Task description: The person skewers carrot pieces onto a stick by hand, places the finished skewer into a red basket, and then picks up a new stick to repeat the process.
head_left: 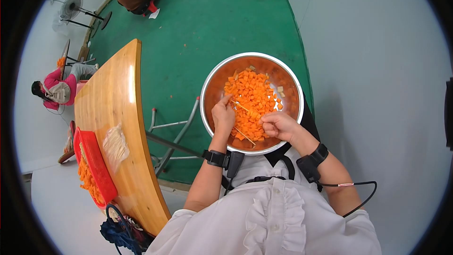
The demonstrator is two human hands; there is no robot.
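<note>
Both hands hold a skewer (243, 122) over the carrot-filled bowl (210, 84).

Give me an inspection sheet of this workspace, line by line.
Surface: wooden table at the left; the steel bowl sits on the person's lap.
Job's things: orange cubes fill the bowl; a thin skewer lies across them.
Clutter: red basket of orange pieces and a clear bag on the table.
Grippers: left hand picks among the cubes; right hand pinches the skewer.
Cables: a black cable runs from the right wrist band.
Surroundings: green floor mat, fan, two other people seated.
</note>
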